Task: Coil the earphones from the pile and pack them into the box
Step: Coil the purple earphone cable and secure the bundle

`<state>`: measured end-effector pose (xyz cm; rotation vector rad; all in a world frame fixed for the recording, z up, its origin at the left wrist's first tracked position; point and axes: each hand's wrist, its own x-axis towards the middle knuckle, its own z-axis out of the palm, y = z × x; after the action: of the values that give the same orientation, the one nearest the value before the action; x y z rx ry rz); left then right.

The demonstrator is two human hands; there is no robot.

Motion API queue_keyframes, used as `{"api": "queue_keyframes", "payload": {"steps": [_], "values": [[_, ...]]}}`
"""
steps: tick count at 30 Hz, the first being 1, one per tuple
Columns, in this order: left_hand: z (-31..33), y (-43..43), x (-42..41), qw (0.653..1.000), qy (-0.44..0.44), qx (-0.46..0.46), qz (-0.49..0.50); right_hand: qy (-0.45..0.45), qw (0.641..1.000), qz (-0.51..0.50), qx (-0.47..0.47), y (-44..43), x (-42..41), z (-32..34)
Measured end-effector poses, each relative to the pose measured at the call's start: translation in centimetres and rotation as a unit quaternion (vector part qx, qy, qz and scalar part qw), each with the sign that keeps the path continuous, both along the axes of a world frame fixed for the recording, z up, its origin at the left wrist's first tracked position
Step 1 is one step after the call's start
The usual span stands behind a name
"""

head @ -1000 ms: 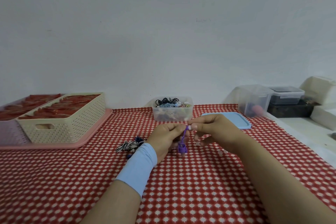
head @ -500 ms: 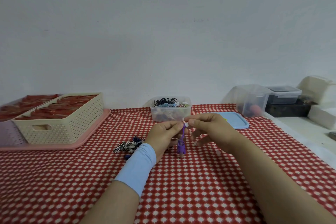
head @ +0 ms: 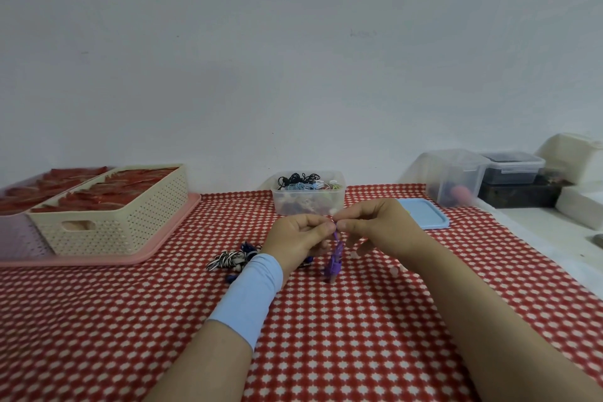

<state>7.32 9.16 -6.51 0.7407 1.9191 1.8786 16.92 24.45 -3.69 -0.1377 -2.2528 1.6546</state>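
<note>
1. Both hands barely shifted since the previous frame: left hand (head: 297, 238) and right hand (head: 385, 225) keep their fingers pinched on the purple earphones (head: 334, 263), bundle dangling close over the worktop (head: 359, 336).
2. Behind: clear box (head: 306, 204), holding coiled earphones, black, blue, possibly green.
3. Beside left wrist: pile (head: 228, 259) of striped and dark-blue cables.
4. Far left: cream basket (head: 130, 225), red contents.

Cream perforated basket (head: 124, 225) on a pink tray (head: 156, 253) at left — red-checked tablecloth (head: 326, 352) beneath
</note>
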Motion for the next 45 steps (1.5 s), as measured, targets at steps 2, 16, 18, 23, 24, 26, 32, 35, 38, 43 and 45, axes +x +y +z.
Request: {"api": "queue_keyframes", "payload": {"steps": [2, 16, 18, 23, 24, 26, 32, 35, 38, 43, 45], "values": [[-0.1, 0.0, -0.1, 1.0, -0.001, 0.01, -0.009, -0.012, 0.999, 0.005, -0.037, 0.2, 0.1, 0.1], [-0.1, -0.3, 0.1, 0.992, -0.047, 0.069, -0.098, -0.074, 0.979, 0.09, -0.169, 0.5, -0.1, -0.2], [0.1, -0.3, 0.1, 0.991, -0.056, 0.073, -0.098, -0.076, 0.977, 0.1, -0.174, 0.6, 0.0, -0.2], [-0.2, -0.4, 0.0, 0.993, -0.034, 0.048, -0.104, -0.102, 0.982, 0.083, -0.137, 0.6, -0.2, -0.2], [-0.2, -0.5, 0.0, 0.993, -0.032, 0.047, -0.104, -0.103, 0.983, 0.08, -0.131, 0.6, -0.3, -0.3], [-0.1, -0.5, 0.0, 0.994, -0.034, 0.047, -0.092, -0.093, 0.984, 0.071, -0.131, 0.4, -0.4, -0.4], [0.2, -0.1, -0.1, 0.993, -0.058, 0.09, -0.05, -0.072, 0.996, -0.006, -0.046, 0.5, -0.7, -0.5], [0.3, 0.0, 0.1, 0.989, -0.065, 0.123, -0.042, -0.095, 0.995, 0.018, 0.03, 0.4, -0.3, -0.3], [0.6, 0.1, 0.1, 0.987, -0.062, 0.139, -0.047, -0.107, 0.991, 0.064, 0.04, 0.2, -0.1, 0.0], [1.1, -0.3, -0.1, 0.981, -0.078, 0.174, -0.048, -0.092, 0.988, 0.069, 0.102, 0.5, -0.6, -0.6], [1.3, -0.5, -0.2, 0.982, -0.071, 0.17, -0.045, -0.089, 0.99, 0.056, 0.09, 0.6, -0.7, -0.7]]}}
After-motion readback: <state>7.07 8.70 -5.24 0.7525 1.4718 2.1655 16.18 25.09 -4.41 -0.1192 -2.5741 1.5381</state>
